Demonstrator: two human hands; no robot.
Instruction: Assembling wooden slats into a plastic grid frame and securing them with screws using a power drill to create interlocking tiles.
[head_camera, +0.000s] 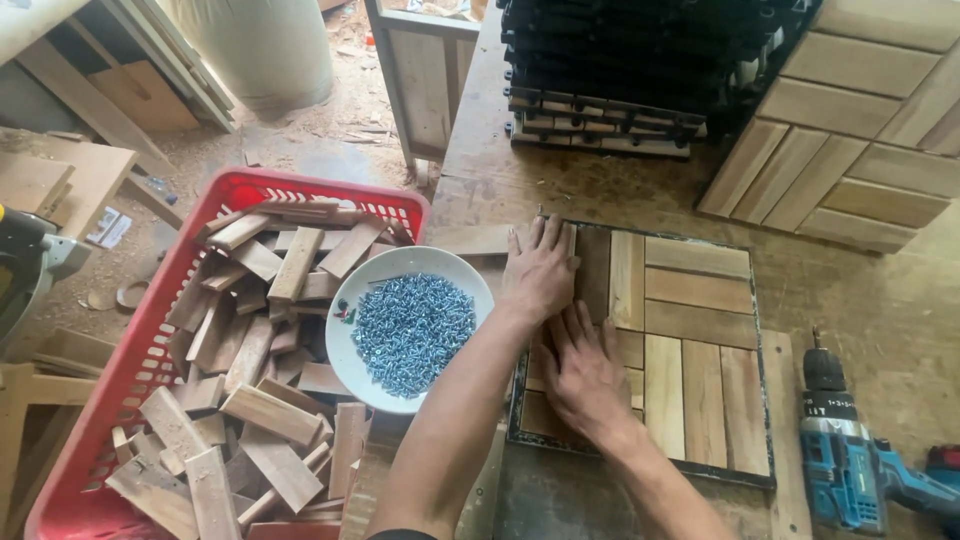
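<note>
A square wooden tile (690, 330) made of short slats lies in a dark frame on the workbench. My left hand (540, 270) lies flat on the slats at the tile's upper left corner, fingers spread. Just below it, my right hand (585, 372) presses flat on the slats along the tile's left side, fingers pointing up toward the left hand. Neither hand grips anything. A white bowl (395, 262) full of silver screws (412, 327) sits just left of my left forearm.
A red plastic basket (150, 350) of short wooden slats stands at the left, partly under the bowl. A blue cordless drill (840, 450) lies right of the tile. Stacked black tile bases (610, 70) and finished wooden tiles (850, 130) stand at the back.
</note>
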